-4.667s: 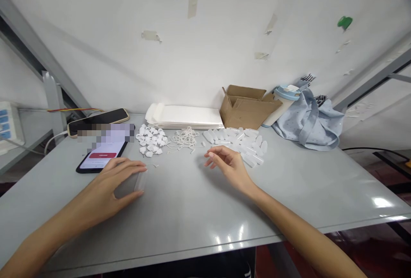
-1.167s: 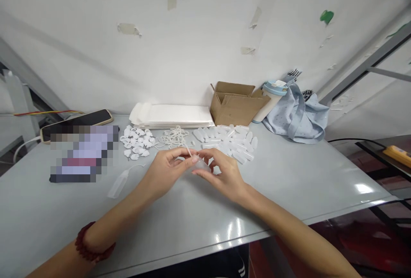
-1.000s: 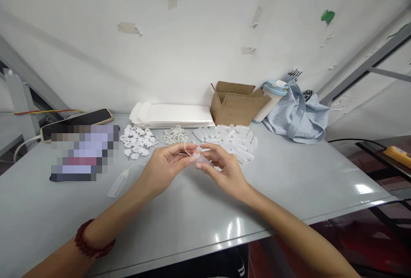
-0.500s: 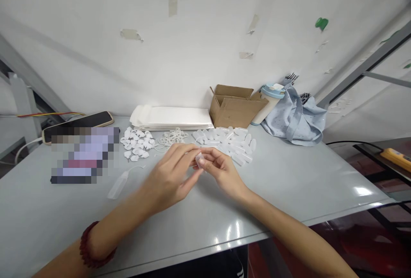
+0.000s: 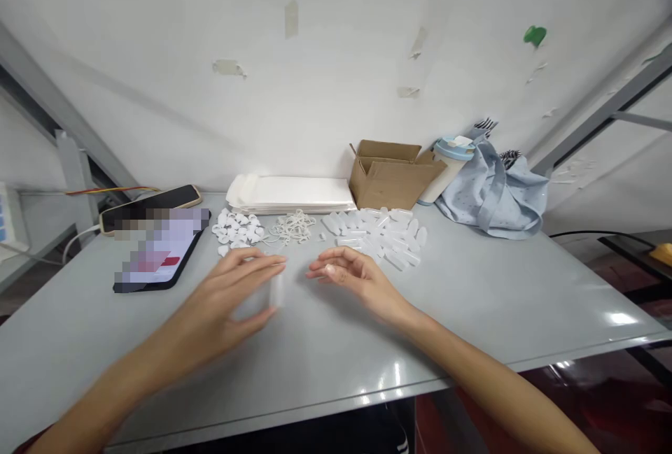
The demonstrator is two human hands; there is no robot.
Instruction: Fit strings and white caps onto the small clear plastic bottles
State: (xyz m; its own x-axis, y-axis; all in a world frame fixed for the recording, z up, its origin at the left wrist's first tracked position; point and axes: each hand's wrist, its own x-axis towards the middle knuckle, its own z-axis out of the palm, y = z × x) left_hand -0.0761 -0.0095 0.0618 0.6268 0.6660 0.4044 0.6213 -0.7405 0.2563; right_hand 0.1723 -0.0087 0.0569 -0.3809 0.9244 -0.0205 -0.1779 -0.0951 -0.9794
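My left hand (image 5: 231, 293) is over the middle of the table, with a small translucent plastic tube (image 5: 276, 291) blurred between its thumb and fingers. To its right, my right hand (image 5: 354, 278) is apart from it, fingers loosely curved and thumb separate, with nothing visible in it. Just beyond the right hand lies a pile of translucent plastic tubes (image 5: 391, 238). Behind the left hand are a heap of small white plastic pieces (image 5: 239, 228) and a tangle of off-white loops (image 5: 294, 227). A single small white piece (image 5: 322, 236) lies between the loops and the tubes.
White flat boxes (image 5: 294, 194) are stacked along the wall, beside an open cardboard box (image 5: 393, 181). Farther right stand a lidded cup (image 5: 444, 171) and a light blue cloth bag (image 5: 493, 195). Two phones (image 5: 162, 258) lie at the left, one with a cable (image 5: 78, 233).
My hands have parted; the left moved left with the tube, while the right stays near the middle. The tube with a cord seen earlier at the left is now hidden or gone from there.
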